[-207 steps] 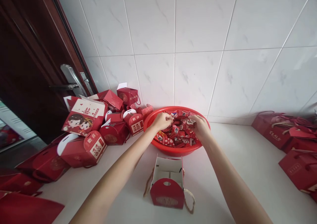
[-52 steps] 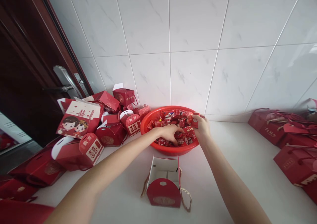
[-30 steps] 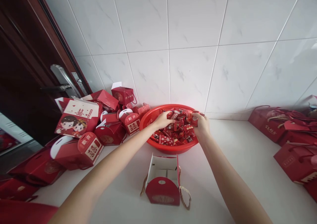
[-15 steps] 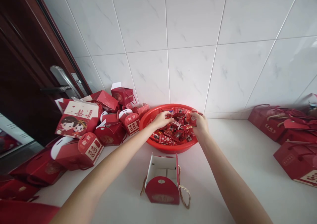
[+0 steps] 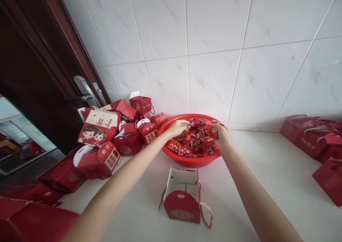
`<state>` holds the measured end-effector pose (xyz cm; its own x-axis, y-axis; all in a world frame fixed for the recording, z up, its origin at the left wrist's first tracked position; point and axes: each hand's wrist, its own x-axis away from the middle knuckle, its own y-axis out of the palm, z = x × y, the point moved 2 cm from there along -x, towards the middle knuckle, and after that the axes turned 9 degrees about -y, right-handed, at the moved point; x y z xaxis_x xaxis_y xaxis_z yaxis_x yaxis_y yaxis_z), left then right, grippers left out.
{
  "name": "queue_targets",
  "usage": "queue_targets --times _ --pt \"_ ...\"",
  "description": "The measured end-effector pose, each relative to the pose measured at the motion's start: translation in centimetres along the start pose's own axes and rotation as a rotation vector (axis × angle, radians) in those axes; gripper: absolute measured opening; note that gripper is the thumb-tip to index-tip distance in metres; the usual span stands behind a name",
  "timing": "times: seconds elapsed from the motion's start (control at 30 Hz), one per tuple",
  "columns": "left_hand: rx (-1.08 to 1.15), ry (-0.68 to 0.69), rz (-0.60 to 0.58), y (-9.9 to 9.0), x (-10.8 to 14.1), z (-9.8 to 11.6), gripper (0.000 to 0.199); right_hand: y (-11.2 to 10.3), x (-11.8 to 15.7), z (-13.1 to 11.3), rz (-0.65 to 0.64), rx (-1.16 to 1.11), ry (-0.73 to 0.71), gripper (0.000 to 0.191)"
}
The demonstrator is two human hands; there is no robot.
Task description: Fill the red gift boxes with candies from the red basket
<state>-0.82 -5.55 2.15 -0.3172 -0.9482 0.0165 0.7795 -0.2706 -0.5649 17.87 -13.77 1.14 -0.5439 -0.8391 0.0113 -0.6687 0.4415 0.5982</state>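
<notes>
My left hand [image 5: 178,127] reaches over the left rim of a red plastic basket [image 5: 192,162]. Its fingers stretch toward the sweets, thumb a little apart, and no sweet shows in its grasp. Many wrapped candies [image 5: 196,142], mostly red, fill the basket. At the right rim my right hand [image 5: 222,134] is closed around red-wrapped candy [image 5: 213,132]; how many pieces it holds is hidden. In front of the basket stands an open red gift box [image 5: 181,208] with a white inside and twisted rope handles. No candy shows in its visible interior.
Red gift boxes [image 5: 98,160] crowd the left side, some stacked. More red boxes [image 5: 307,138] stand at the right. A tiled wall [image 5: 213,85] rises behind the white tabletop [image 5: 248,163]. A dark door [image 5: 34,56] with a metal handle is at the left.
The view has shifted, so everything appears further right. My left hand has drawn slightly back toward the basket's left rim. My right hand keeps its hold on the candy.
</notes>
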Motion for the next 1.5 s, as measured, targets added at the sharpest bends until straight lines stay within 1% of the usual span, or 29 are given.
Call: queue_targets --times 0.07,0.1,0.13,0.17,0.2,0.23,0.27,0.3,0.33,0.4,0.5,0.57,0.63,0.73,0.77,0.83,0.9,0.93,1.03,1.17,1.27,1.37,1.43,1.5 --pt "-0.029 0.004 -0.016 -1.5 0.7 0.2 0.027 0.0 -0.1 0.1 -0.004 0.011 0.0 0.022" --pt "-0.054 0.001 -0.053 -2.3 1.2 0.3 0.026 0.0 0.0 0.1 -0.004 0.011 -0.001 0.022" --pt "-0.085 -0.003 -0.114 -3.0 1.8 0.5 0.027 0.0 0.0 0.1 -0.003 0.006 -0.004 0.021" --pt "-0.136 -0.006 -0.208 -3.5 2.5 0.7 0.031 0.1 0.1 0.0 -0.002 -0.001 -0.007 0.021" --pt "-0.235 0.0 -0.349 -3.7 3.2 0.8 0.039 0.1 0.2 0.0 -0.002 -0.007 -0.01 0.021" --pt "-0.341 0.022 -0.446 -3.8 3.9 1.0 0.047 0.2 0.3 -0.1 -0.002 -0.013 -0.01 0.021" --pt "-0.452 0.049 -0.511 -3.7 4.5 1.1 0.054 0.2 0.4 -0.1 -0.005 -0.019 -0.007 0.021" --pt "-0.553 0.082 -0.541 -3.4 5.0 1.2 0.059 0.3 0.5 -0.1 -0.009 -0.024 -0.004 0.021" --pt "-0.635 0.113 -0.533 -3.1 5.3 1.3 0.062 0.3 0.5 -0.1 -0.017 -0.031 -0.001 0.022" --pt "-0.759 0.161 -0.491 -2.0 5.6 1.5 0.06 0.4 0.5 0.0 -0.032 -0.043 -0.001 0.022" --pt "-0.85 0.205 -0.422 -0.3 5.4 1.5 0.045 0.3 0.4 0.1 -0.026 -0.046 0.0 0.022" --pt "-0.861 0.194 -0.381 0.5 5.2 1.4 0.03 0.3 0.3 0.1 -0.022 -0.039 0.004 0.022" --pt "-0.879 0.152 -0.314 0.8 4.9 1.2 0.016 0.3 0.3 0.0 -0.039 -0.034 0.003 0.021" --pt "-0.921 0.103 -0.186 0.5 4.3 1.1 0.008 0.4 0.5 -0.2 -0.049 -0.04 0.004 0.016" --pt "-0.93 0.092 -0.148 0.4 4.1 1.1 0.008 0.4 0.6 -0.2 -0.046 -0.042 0.012 0.014" --pt "-0.942 0.067 -0.083 0.1 3.8 1.0 0.016 0.5 0.6 -0.3 -0.049 -0.049 0.046 0.009" --pt "-0.95 0.045 -0.034 -0.2 3.6 0.8 0.024 0.5 0.6 -0.2 -0.084 -0.084 0.105 0.004" --pt "-0.952 0.038 -0.021 -0.2 3.6 0.8 0.027 0.5 0.6 -0.2 -0.109 -0.111 0.139 0.006" --pt "-0.954 0.033 -0.016 -0.1 3.7 0.7 0.027 0.6 0.4 -0.1 -0.176 -0.175 0.228 0.013" --pt "-0.937 0.046 -0.018 -0.1 4.1 0.8 0.027 0.6 0.0 -0.1 -0.205 -0.198 0.293 0.019" --pt "-0.891 0.065 -0.007 -0.3 4.2 0.7 0.026 0.6 -0.1 0.0 -0.237 -0.208 0.283 0.015" --pt "-0.818 0.08 0.027 -0.6 4.2 0.7 0.025 0.5 -0.1 0.2 -0.291 -0.163 0.214 0.013" --pt "-0.76 0.081 0.058 -0.8 4.3 0.6 0.026 0.5 -0.1 0.4 -0.318 -0.118 0.176 0.015" --pt "-0.704 0.081 0.085 -0.9 4.4 0.6 0.028 0.4 0.1 0.4 -0.314 -0.083 0.162 0.022"
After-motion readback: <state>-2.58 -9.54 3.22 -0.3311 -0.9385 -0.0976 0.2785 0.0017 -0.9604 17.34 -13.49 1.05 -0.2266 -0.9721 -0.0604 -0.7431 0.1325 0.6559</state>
